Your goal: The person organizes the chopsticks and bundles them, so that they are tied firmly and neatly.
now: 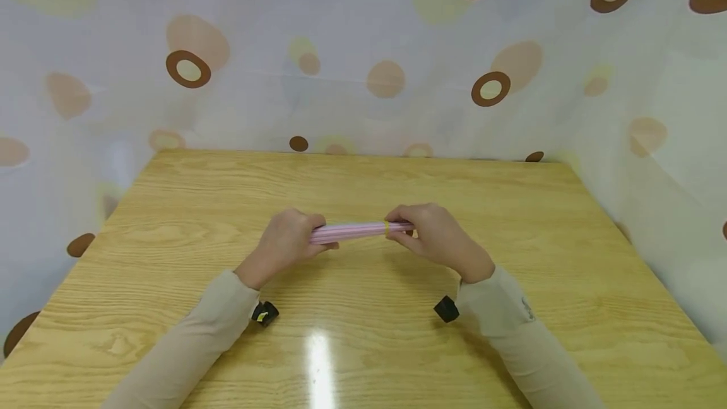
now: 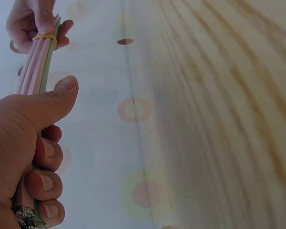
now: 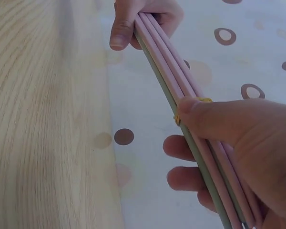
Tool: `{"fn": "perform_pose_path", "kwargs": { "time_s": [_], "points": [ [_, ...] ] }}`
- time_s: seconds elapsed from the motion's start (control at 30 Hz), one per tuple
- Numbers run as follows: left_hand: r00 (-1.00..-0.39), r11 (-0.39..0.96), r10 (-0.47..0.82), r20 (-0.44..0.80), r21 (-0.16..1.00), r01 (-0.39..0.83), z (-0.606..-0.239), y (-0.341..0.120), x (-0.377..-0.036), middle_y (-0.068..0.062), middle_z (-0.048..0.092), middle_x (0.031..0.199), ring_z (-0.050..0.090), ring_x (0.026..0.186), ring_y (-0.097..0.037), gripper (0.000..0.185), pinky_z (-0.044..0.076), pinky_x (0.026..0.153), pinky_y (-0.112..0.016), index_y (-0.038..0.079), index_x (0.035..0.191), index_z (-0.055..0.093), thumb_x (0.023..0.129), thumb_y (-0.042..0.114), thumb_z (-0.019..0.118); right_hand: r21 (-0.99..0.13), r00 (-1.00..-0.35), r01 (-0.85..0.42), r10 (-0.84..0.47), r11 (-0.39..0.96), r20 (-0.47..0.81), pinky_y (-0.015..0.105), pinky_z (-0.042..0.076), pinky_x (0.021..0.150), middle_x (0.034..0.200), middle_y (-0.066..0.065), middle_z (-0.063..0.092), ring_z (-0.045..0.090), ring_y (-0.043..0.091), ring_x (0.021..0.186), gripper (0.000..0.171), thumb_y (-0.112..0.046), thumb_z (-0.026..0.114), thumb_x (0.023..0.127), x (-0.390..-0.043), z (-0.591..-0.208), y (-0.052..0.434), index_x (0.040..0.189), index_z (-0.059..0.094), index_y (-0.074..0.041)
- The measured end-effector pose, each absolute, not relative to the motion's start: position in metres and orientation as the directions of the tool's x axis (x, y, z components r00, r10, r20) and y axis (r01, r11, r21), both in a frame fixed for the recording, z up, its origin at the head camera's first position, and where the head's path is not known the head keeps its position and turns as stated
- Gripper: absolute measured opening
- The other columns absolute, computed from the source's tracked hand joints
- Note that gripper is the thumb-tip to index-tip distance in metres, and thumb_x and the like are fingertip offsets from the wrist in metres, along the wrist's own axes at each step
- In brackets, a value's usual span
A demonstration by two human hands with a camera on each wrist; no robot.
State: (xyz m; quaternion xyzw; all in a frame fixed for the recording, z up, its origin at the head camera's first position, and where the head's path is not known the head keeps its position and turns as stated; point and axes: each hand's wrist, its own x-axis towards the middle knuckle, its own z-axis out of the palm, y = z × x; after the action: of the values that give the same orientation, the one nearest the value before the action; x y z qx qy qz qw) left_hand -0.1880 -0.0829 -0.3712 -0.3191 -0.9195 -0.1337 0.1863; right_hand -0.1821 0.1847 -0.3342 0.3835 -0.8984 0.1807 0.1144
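Note:
A bundle of slim pink and green pencils (image 1: 352,231) is held level above the table between both hands. My left hand (image 1: 286,235) grips its left end, fingers curled round it, as the left wrist view shows. Silvery markings show on the pencil ends (image 2: 27,212) below those fingers. A yellow rubber band (image 1: 387,228) circles the bundle towards its right end. There my right hand (image 1: 434,232) pinches the pencils, its thumb (image 3: 188,107) lying at the band and its fingers underneath. Part of each end is hidden by the hands.
The light wooden table (image 1: 363,188) spreads under both arms. A pale curtain (image 1: 341,36) with brown and beige spots hangs behind it and at its sides. Small black wrist devices (image 1: 265,314) stick out beside the beige sleeves (image 1: 187,346).

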Motion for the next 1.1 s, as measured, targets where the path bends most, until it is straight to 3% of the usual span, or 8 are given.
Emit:
{"fn": "perform_pose_path", "kwargs": {
  "time_s": [0.2, 0.6, 0.8, 1.0, 1.1],
  "points": [
    [-0.710, 0.762, 0.535, 0.458, 0.101, 0.639, -0.372, -0.083, -0.186, 0.003, 0.053, 0.052, 0.037, 0.043, -0.006, 0.037, 0.031, 0.041, -0.020, 0.013, 0.065, 0.056, 0.069, 0.044, 0.077, -0.104, -0.617, -0.761, -0.664, 0.641, 0.423, 0.031, 0.051, 0.068, 0.087, 0.004, 0.070, 0.065, 0.009, 0.068, 0.025, -0.020, 0.074, 0.077, -0.177, -0.337, 0.177, 0.098, 0.067, -0.007],
    [-0.687, 0.743, 0.560, 0.462, 0.086, 0.664, -0.374, -0.078, -0.185, 0.003, 0.056, 0.054, 0.041, 0.043, -0.006, 0.036, 0.036, 0.042, -0.021, 0.013, 0.067, 0.060, 0.068, 0.044, 0.078, -0.084, -0.562, -0.804, -0.706, 0.589, 0.431, 0.031, 0.048, 0.068, 0.084, 0.001, 0.069, 0.061, 0.008, 0.066, 0.026, -0.022, 0.073, 0.078, -0.178, -0.347, 0.168, 0.099, 0.068, -0.008],
    [-0.657, 0.724, 0.583, 0.478, 0.062, 0.687, -0.373, -0.073, -0.186, 0.003, 0.057, 0.054, 0.041, 0.043, -0.007, 0.036, 0.037, 0.041, -0.022, 0.013, 0.067, 0.061, 0.068, 0.044, 0.078, -0.113, -0.588, -0.795, -0.709, 0.596, 0.389, 0.029, 0.047, 0.064, 0.085, 0.000, 0.070, 0.059, 0.006, 0.063, 0.028, -0.025, 0.071, 0.080, -0.176, -0.346, 0.168, 0.102, 0.069, -0.009],
    [-0.686, 0.749, 0.557, 0.468, 0.073, 0.659, -0.369, -0.081, -0.187, 0.002, 0.058, 0.055, 0.043, 0.043, -0.008, 0.035, 0.038, 0.042, -0.024, 0.013, 0.066, 0.059, 0.068, 0.042, 0.079, -0.156, -0.615, -0.780, -0.696, 0.606, 0.371, 0.026, 0.051, 0.064, 0.092, 0.003, 0.070, 0.064, 0.009, 0.069, 0.037, -0.028, 0.072, 0.079, -0.179, -0.343, 0.172, 0.108, 0.065, -0.007],
    [-0.693, 0.754, 0.547, 0.470, 0.083, 0.652, -0.367, -0.084, -0.187, 0.001, 0.059, 0.056, 0.043, 0.044, -0.008, 0.035, 0.038, 0.042, -0.025, 0.012, 0.067, 0.059, 0.067, 0.041, 0.079, -0.160, -0.618, -0.776, -0.684, 0.610, 0.388, 0.025, 0.051, 0.062, 0.090, 0.004, 0.070, 0.065, 0.009, 0.068, 0.031, -0.025, 0.071, 0.080, -0.180, -0.341, 0.176, 0.104, 0.066, -0.005]
  ]
}}
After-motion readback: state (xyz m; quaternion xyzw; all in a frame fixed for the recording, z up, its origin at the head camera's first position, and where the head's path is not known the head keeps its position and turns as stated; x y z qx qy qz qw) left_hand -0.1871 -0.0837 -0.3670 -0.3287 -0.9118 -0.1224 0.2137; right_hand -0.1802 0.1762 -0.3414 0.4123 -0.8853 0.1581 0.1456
